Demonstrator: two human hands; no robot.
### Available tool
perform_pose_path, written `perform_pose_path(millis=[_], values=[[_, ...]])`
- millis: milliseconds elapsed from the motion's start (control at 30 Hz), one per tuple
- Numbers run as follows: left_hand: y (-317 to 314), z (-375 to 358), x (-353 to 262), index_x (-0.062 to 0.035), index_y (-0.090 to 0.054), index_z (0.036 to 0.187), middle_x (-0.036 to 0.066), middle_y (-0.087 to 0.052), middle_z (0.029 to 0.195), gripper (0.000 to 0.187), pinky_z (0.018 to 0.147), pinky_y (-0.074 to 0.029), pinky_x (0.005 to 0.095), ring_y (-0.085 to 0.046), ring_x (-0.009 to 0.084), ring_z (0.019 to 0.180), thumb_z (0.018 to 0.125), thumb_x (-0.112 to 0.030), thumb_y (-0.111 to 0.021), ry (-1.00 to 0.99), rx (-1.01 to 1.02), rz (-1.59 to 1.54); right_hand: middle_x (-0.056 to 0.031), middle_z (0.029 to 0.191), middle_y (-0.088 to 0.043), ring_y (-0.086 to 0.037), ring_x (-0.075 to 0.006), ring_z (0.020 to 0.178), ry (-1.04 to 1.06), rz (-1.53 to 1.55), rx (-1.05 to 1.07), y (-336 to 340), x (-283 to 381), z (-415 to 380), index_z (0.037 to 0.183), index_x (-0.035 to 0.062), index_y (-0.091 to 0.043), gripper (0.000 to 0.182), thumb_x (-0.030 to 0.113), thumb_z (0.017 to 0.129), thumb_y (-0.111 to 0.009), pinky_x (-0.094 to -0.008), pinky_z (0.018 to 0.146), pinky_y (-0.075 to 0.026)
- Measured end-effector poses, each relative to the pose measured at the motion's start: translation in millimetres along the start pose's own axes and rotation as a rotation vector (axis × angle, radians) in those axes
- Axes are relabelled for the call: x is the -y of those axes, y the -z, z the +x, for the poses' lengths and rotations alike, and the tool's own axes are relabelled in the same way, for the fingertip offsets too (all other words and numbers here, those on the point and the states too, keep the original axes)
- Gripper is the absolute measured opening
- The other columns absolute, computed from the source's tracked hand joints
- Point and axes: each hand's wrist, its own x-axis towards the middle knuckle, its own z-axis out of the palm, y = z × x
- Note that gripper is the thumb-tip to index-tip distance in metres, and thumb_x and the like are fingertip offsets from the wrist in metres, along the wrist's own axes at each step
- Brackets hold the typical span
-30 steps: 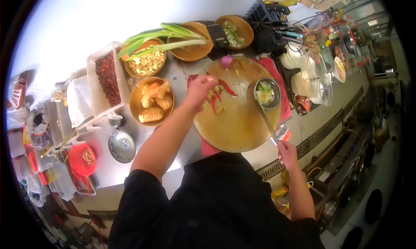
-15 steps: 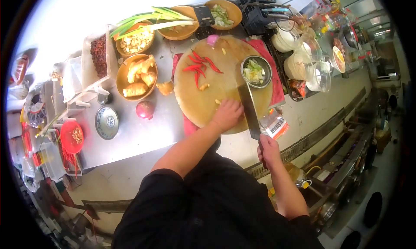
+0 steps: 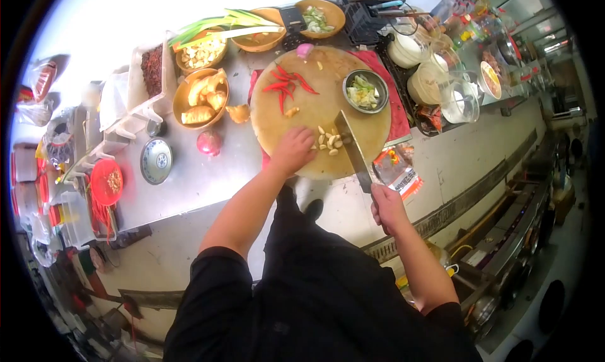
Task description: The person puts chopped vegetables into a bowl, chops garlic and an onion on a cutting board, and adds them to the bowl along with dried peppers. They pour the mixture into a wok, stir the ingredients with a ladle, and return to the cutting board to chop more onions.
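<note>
A wide-bladed cleaver (image 3: 357,155) is in my right hand (image 3: 389,209), whose fingers wrap round its handle. Its blade rests over the right part of the round chopping board (image 3: 271,122). Several peeled garlic cloves (image 3: 329,142) lie loose just left of the blade. My left hand (image 3: 295,149) lies on the board left of the cloves, fingers loosely bent and apart from the blade. Red chilies (image 3: 289,84), a small ginger piece (image 3: 292,111) and a purple onion piece (image 3: 305,50) are farther back. A metal bowl (image 3: 366,109) of chopped scallion stands at the right.
Left of the board are a bowl of ginger (image 3: 200,97), a red onion (image 3: 209,143) and a patterned dish (image 3: 156,161). Leeks (image 3: 220,29) lie across bowls behind. Plastic tubs (image 3: 427,81) stand at right. A plastic packet (image 3: 398,173) sits by the board's right edge.
My left hand has moved left and a little back, uncovering the garlic cloves. The cleaver has shifted slightly left, its tip now beside the cloves instead of near the metal bowl.
</note>
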Motion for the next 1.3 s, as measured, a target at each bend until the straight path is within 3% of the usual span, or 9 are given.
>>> perform_pose_path(millis=[200,267,500,600,667,800,967,1067,1300], values=[[-3,-2,14,-0.004,-0.061,0.102,0.011,-0.059,0.111,0.03,0.097,-0.042,0.041,-0.052,0.0309,0.112,0.074,-0.014,-0.065,0.195,-0.035,0.109,-0.0007,0.054,-0.047,-0.042,-0.0087,0.041,0.036,-0.157,-0.024,-1,3,-1,0.107,0.0022,-0.063,0.036,0.035,0.096,-0.053,-0.0245,0.037,-0.032],[10,3,5,-0.0054,-0.062,0.104,0.009,-0.059,0.111,0.03,0.096,-0.042,0.0421,-0.052,0.0297,0.112,0.075,-0.015,-0.063,0.136,-0.042,0.111,-0.0009,0.058,-0.049,-0.043,-0.0089,0.043,0.015,-0.186,-0.036,-1,3,-3,0.13,0.0026,-0.052,0.046,0.03,0.093,-0.058,-0.0246,0.04,-0.035],[-17,12,36,-0.0092,-0.064,0.107,0.005,-0.06,0.117,0.027,0.099,-0.04,0.0438,-0.049,0.0298,0.12,0.08,-0.013,-0.059,0.112,-0.063,0.139,-0.0038,0.067,-0.054,-0.049,-0.0102,0.048,-0.024,-0.11,0.311,6,22,-3,0.147,0.0075,-0.028,0.07,0.007,0.085,-0.061,-0.027,0.046,-0.042],[-17,20,59,-0.0077,-0.064,0.102,0.006,-0.06,0.118,0.023,0.1,-0.04,0.0419,-0.05,0.0294,0.119,0.08,-0.012,-0.058,0.137,-0.08,0.101,-0.0089,0.07,-0.057,-0.055,-0.0169,0.052,0.12,-0.362,0.209,-1,35,-4,0.148,0.0093,-0.025,0.075,0.004,0.081,-0.059,-0.0298,0.049,-0.045],[-9,20,72,-0.0066,-0.064,0.103,0.008,-0.061,0.117,0.025,0.1,-0.04,0.0415,-0.051,0.0298,0.118,0.078,-0.009,-0.06,0.152,-0.101,0.111,-0.0144,0.075,-0.059,-0.058,-0.025,0.056,0.906,-0.759,-0.104,-4,41,-2,0.148,0.0103,-0.024,0.079,0.006,0.079,-0.06,-0.0342,0.053,-0.048],[-6,19,77,-0.0042,-0.063,0.105,0.011,-0.062,0.117,0.027,0.098,-0.042,0.0416,-0.054,0.0306,0.115,0.078,-0.006,-0.06,0.178,-0.134,0.194,-0.0191,0.076,-0.062,-0.062,-0.0374,0.067,1.032,-0.612,-0.388,-29,71,-19,0.149,0.0156,-0.02,0.079,0.012,0.081,-0.059,-0.0435,0.061,-0.049],[-5,0,56,-0.0042,-0.062,0.106,0.01,-0.06,0.119,0.026,0.098,-0.041,0.0414,-0.052,0.0286,0.119,0.082,-0.009,-0.051,0.317,-0.088,0.216,-0.0255,0.082,-0.063,-0.062,-0.0424,0.072,0.171,-1.159,0.03,-20,-87,38,0.151,0.0202,-0.007,0.082,0.009,0.083,-0.051,-0.0493,0.067,-0.049],[5,-6,47,-0.0028,-0.061,0.106,0.013,-0.058,0.121,0.027,0.098,-0.04,0.0424,-0.049,0.0301,0.121,0.082,-0.009,-0.051,0.336,-0.025,0.224,-0.0259,0.086,-0.064,-0.061,-0.0457,0.075,-0.023,-1.164,0.041,-7,-81,-14,0.151,0.0182,-0.007,0.08,0.013,0.083,-0.05,-0.0508,0.072,-0.048],[-12,-3,-6,-0.0016,-0.06,0.111,0.015,-0.058,0.119,0.032,0.103,-0.037,0.0441,-0.049,0.0323,0.12,0.08,-0.01,-0.055,0.174,-0.108,-0.065,-0.0256,0.091,-0.064,-0.062,-0.0412,0.083,0.19,-1.12,0.03,21,-69,-33,0.15,0.0232,-0.012,0.087,0.01,0.079,-0.059,-0.0476,0.074,-0.049]])
